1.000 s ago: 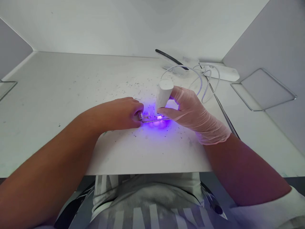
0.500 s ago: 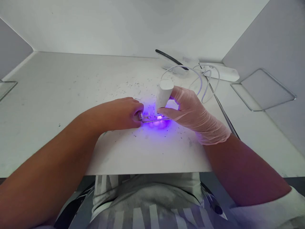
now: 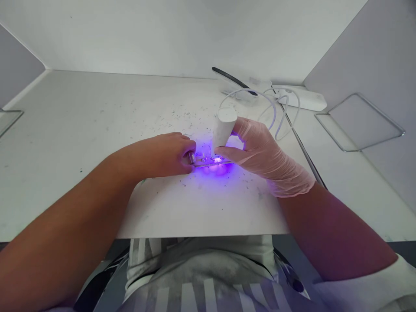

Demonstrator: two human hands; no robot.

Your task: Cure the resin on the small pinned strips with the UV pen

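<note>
A white lamp (image 3: 223,128) glows violet at its lower end, low over a thin flat strip (image 3: 208,164) with small shiny pieces along it. My gloved right hand (image 3: 256,151) is closed round the lamp from the right. From the left, my bare left hand (image 3: 172,154) pinches the strip's left end; a shiny nail or piece shows at the fingertips. Purple light spreads over the white table (image 3: 201,212) around the strip. Glare hides the details under the lamp.
Behind the lamp, a black curved bar (image 3: 232,80) lies on clear plastic. A white cable (image 3: 274,113) loops near a white elongated device (image 3: 305,99). Wire frames stand at the right (image 3: 359,123) and left edge (image 3: 11,121). Dark specks dot the table.
</note>
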